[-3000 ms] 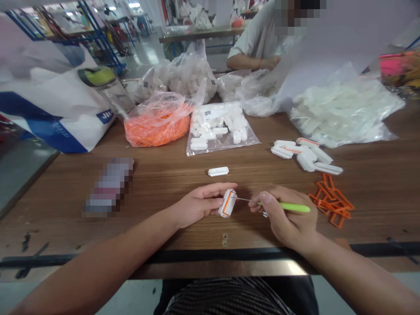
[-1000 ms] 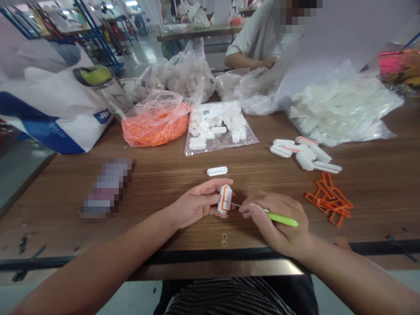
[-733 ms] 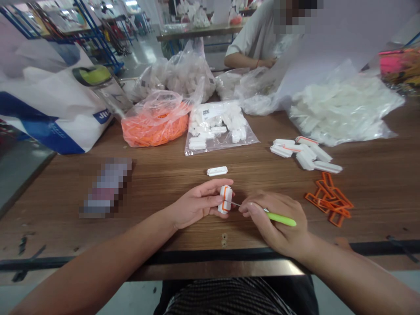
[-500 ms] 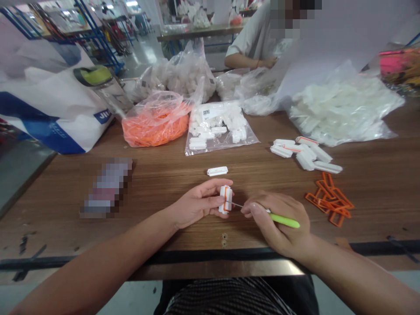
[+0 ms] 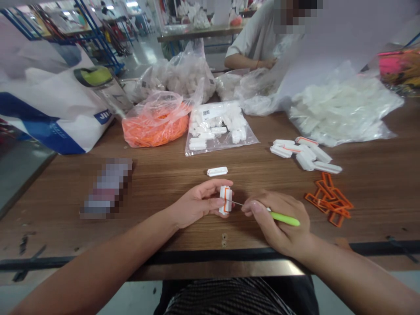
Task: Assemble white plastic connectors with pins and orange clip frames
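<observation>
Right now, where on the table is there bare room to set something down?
Bare table shows between the blurred flat object and the left hand, and also right of the loose orange frames. The far side is crowded with plastic bags; loose white pieces lie piled just behind those frames.

Lit diffusely, moderately bright; blown out at the ceiling lamp (image 5: 132, 4), upper left. Streaked with glare on floor (image 5: 149, 56) and metal table edge (image 5: 288, 267). Shadowed softly beneath the right hand (image 5: 285, 204). Blurred in the background, stretched toward the corners, pixelated over the flat object (image 5: 107, 187) at left.
</observation>
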Motion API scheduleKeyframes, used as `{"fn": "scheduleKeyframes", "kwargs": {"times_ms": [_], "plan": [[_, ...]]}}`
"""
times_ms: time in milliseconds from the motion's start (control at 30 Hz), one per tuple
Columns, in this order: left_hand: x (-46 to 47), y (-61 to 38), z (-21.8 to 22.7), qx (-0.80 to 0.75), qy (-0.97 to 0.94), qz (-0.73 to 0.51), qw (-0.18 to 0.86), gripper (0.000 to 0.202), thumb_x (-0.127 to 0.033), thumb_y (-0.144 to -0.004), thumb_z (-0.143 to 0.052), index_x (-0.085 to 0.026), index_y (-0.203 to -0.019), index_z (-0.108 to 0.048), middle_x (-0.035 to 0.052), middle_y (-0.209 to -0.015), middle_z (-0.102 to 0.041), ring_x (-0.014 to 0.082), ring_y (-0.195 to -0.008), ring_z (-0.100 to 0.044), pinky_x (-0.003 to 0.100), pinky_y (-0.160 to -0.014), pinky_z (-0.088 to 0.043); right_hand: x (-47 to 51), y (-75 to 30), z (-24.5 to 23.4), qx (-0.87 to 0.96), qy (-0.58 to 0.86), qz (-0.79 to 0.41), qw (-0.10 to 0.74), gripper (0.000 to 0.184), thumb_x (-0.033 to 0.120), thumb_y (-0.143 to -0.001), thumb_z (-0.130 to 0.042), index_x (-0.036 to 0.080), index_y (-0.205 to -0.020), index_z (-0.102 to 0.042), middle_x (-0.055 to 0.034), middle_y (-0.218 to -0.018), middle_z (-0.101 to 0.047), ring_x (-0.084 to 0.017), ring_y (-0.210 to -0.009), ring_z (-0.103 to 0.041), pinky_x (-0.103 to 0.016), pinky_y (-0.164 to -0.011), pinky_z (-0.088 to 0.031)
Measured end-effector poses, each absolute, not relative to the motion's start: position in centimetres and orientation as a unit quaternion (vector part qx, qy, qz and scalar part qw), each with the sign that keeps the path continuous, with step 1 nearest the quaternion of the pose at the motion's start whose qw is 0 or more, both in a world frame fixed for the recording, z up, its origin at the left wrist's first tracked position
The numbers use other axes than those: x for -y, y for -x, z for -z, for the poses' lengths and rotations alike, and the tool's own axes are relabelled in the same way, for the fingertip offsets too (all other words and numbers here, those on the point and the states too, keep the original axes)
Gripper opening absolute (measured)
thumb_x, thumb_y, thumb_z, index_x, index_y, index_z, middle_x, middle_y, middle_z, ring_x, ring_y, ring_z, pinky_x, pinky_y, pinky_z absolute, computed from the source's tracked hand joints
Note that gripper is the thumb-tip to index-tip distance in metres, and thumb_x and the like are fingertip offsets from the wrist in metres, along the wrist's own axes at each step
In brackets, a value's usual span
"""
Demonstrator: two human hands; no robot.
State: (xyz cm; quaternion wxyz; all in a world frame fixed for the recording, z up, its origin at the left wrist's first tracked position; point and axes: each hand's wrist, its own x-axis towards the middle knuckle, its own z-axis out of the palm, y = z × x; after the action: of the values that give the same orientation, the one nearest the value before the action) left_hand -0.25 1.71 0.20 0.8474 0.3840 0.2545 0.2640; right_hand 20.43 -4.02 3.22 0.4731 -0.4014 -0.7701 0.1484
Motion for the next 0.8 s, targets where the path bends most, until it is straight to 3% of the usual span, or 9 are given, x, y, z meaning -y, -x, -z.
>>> {"fn": "scheduleKeyframes", "kwargs": {"times_ms": [800], "plan": [[-1.7, 0.22, -0.1, -0.253, -0.428, -0.262, 0.827, 0.041, -0.018, -0.081, -0.074, -0.025, -0.121, -0.066, 0.0072, -0.105, -0.069, 0.0183, -0.093, -0.066, 0.031, -0.081, -0.051, 3.9, -20.37, -3.65, 0.762, 0.412, -0.129, 0.483, 0.02, 0.01, -0.09, -0.049, 0.02, -0.077, -0.062, 0.001, -0.066, -0.069, -0.011, -0.057, -0.066, -0.023, -0.055, -0.051]]}}
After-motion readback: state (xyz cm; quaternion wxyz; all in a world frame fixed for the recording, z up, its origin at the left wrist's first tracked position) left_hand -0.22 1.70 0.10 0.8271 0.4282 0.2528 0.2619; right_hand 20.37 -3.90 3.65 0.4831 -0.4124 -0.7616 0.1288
